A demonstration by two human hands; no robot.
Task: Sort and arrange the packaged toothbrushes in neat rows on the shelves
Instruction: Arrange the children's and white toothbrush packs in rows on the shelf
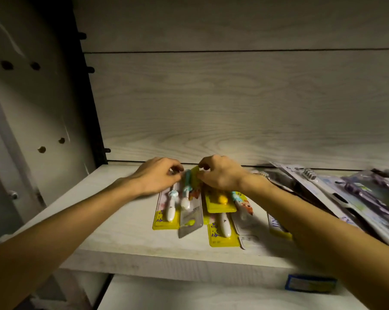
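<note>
Two hands reach to the back of a pale wooden shelf (pixel 126 222). Left hand (pixel 159 175) has its fingers curled over the top of a yellow-backed toothbrush pack (pixel 166 217). Right hand (pixel 220 173) pinches the top edge of another yellow pack (pixel 220 203), which lies over more children's packs in a loose cluster. Dark toothbrush packs (pixel 354 193) are heaped, overlapping and tilted, at the shelf's right end. A blue label (pixel 310 283) sits on the shelf's front edge.
</note>
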